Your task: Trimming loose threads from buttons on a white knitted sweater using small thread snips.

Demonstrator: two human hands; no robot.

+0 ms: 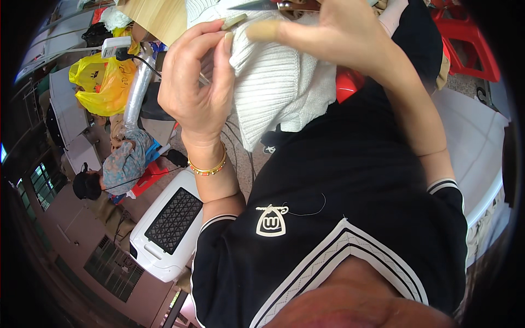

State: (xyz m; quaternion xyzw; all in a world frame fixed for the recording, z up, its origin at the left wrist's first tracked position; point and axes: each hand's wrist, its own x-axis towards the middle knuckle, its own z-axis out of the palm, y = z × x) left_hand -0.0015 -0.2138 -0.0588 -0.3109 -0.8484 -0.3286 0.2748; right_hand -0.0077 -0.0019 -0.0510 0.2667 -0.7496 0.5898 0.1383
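Observation:
A white ribbed knit garment point(279, 82) hangs bunched over my lap and the table edge. My left hand point(199, 68) pinches its edge between thumb and fingertips; a tan finger cover point(235, 21) sits on one fingertip. My right hand point(350, 33) is over the garment's right part, its thumb stretched left and wearing a yellowish cover point(262, 30). From beside that hand a pointed metal blade point(252, 6) with a dark brown handle juts left and appears to be in its grip. The upper frame edge cuts off the right hand's other fingers.
A pale wooden tabletop point(158, 16) lies at the upper left. Beyond it are a yellow plastic bag point(104, 82) and a white power block point(116, 46). A white machine-like box point(167, 229), a seated person point(128, 164) and a red stool point(467, 41) are around me.

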